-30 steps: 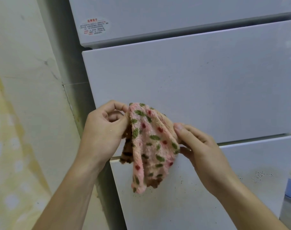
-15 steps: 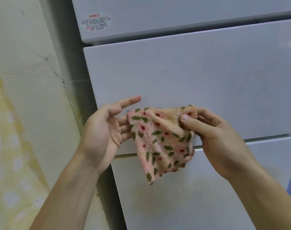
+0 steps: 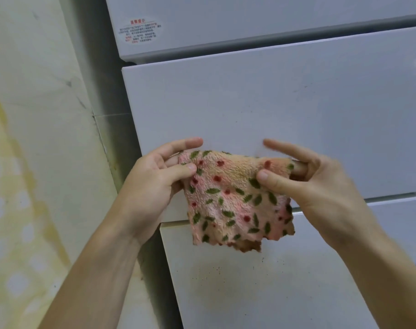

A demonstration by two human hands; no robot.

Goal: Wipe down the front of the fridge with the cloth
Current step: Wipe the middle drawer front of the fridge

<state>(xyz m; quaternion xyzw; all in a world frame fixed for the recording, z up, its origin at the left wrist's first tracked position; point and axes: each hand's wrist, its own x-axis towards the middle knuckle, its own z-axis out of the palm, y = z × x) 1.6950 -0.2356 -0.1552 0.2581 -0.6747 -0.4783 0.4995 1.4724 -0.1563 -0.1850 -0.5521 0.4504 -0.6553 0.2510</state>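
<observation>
White fridge (image 3: 273, 103) is standing beside a yellow-stained tiled wall (image 3: 47, 115); a sticker (image 3: 140, 29) is showing on the top door, dark specks (image 3: 249, 269) are dotting the lowest. All doors are sitting closed. Floral cloth (image 3: 230, 198) is hanging before the middle door, left hand (image 3: 152, 186) and right hand (image 3: 321, 186) each pinching a top corner, index fingers pointing free.

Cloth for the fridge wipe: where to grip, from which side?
Probably the top edge, a corner per hand, from the near side. The cloth hangs spread between left hand and right hand, thumbs in front, its back facing the fridge, lower part free.
</observation>
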